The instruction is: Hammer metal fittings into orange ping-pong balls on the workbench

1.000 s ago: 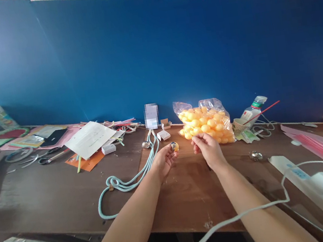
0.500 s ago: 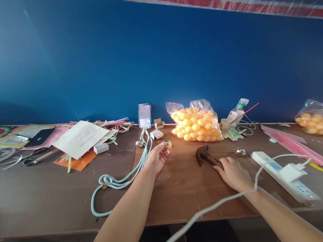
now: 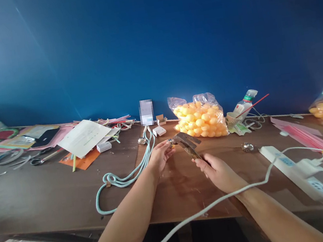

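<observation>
My left hand [image 3: 161, 156] pinches a small shiny metal piece [image 3: 169, 142] between thumb and fingers above the brown table [image 3: 179, 199]; a bit of yellow shows beside it. Wrapped round the handle of a claw hammer [image 3: 187, 144] is my right hand [image 3: 215, 169]. The hammer is raised, its head right beside the metal piece; I cannot tell whether they touch. One silvery ornate metal ball [image 3: 247, 147] lies to the right of my right hand, another metal ball [image 3: 142, 141] beyond my left hand, near a light blue cord [image 3: 138, 169].
Behind the hammer stands a clear bag of yellow balls [image 3: 199, 120]. A white power strip [image 3: 296, 171] lies at right, and its white cable [image 3: 210, 206] crosses in front of my right forearm. Papers [image 3: 83, 138], scissors [image 3: 41, 158] and small white boxes [image 3: 159, 131] lie further left.
My right hand has lifted the hammer off the table and brought its head left to the metal piece. My left hand still holds that piece. The camera view has shifted slightly.
</observation>
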`<state>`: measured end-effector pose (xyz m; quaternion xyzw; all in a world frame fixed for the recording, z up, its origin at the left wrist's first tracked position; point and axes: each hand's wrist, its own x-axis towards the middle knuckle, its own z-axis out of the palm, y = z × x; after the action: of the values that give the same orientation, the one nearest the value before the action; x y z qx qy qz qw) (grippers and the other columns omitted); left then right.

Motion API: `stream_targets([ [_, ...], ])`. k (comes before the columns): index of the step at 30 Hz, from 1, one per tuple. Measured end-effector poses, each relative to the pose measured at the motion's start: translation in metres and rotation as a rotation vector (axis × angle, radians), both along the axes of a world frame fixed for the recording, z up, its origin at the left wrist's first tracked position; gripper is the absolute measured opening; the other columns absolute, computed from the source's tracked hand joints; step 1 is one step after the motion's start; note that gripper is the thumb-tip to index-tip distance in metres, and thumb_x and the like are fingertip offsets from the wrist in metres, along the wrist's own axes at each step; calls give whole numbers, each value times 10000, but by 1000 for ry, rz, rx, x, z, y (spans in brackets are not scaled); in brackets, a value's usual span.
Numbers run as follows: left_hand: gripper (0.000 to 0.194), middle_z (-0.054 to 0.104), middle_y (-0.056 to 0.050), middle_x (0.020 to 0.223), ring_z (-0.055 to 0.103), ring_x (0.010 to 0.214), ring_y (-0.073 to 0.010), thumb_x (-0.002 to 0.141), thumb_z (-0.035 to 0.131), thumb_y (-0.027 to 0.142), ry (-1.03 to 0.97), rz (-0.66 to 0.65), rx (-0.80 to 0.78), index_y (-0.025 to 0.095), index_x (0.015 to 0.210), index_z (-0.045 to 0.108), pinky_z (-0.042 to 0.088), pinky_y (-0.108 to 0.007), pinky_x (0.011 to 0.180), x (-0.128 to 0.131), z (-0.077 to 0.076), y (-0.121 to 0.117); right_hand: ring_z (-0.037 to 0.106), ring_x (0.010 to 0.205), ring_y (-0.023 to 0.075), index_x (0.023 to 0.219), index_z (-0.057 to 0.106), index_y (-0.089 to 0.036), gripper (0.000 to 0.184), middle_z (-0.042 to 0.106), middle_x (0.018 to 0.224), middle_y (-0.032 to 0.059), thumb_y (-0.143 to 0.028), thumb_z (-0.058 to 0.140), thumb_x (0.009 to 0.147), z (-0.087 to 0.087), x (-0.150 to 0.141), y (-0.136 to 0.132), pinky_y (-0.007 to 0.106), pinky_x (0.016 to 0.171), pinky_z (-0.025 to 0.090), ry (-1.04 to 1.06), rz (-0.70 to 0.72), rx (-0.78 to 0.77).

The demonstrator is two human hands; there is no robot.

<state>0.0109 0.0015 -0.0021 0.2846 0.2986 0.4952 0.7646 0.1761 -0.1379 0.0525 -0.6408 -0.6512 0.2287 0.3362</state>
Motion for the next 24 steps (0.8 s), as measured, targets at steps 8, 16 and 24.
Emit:
stream_targets([
  [8,81,681,-77,809,620,624,-90,785,678,121,0,8,-43,90,858,666,545,-240,684,1,1,2,486,613,178,712,465,-237,375,532,639,7,-555,409,901,-6,-9,6,305,586,377,-65,-27,5],
  [16,65,683,-85,813,630,640,-101,788,675,123,20,19,-71,91,843,663,543,-245,683,1,1,1,505,583,176,772,551,-221,385,550,625,7,-571,434,885,-6,-8,2,300,557,393,31,-49,-44],
  [24,66,683,-83,817,628,638,-99,776,687,116,9,22,-48,90,830,661,546,-247,684,3,4,-3,509,582,169,788,587,-213,391,573,639,10,-577,469,866,-6,-8,2,296,564,403,78,-51,-21],
])
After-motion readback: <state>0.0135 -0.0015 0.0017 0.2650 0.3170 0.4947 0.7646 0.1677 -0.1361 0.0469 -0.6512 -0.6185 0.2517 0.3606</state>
